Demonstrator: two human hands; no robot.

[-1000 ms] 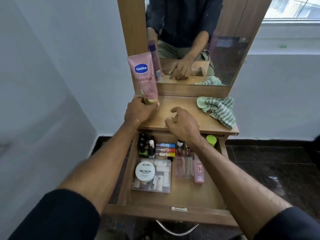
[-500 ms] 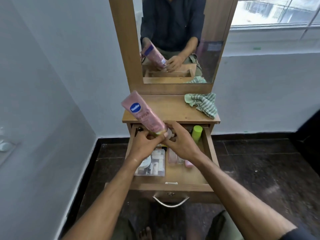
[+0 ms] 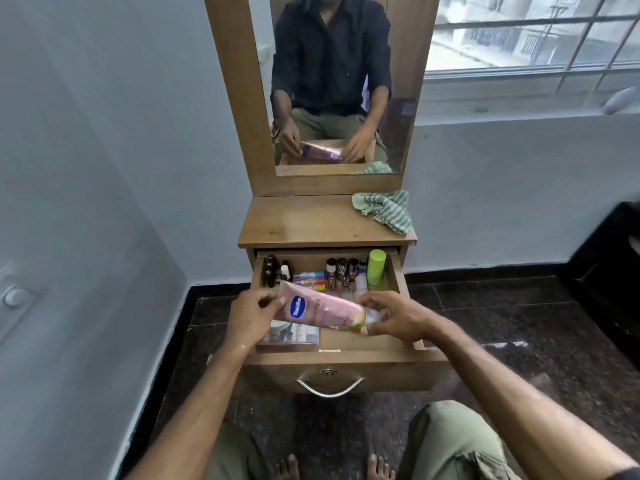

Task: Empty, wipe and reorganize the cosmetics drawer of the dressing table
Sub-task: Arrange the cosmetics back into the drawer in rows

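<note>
Pink "Vaseline" tube (image 3: pixel 320 311) sideways between both hands, over open drawer (image 3: pixel 346 356)

Wooden dressing table top (image 3: pixel 304 220): one green striped cloth (image 3: pixel 386 209) crumpled at its back right corner, well beyond the grip and to its right. Open drawer (image 3: pixel 346 356) directly beneath the grip: small bottles along the back, lime-green cylinder (image 3: pixel 376 266) upright beyond-right, clear box (image 3: pixel 294 336) front left.

The pink tube (image 3: pixel 320 310), upright earlier, now lies sideways over the drawer (image 3: pixel 346 356).
</note>
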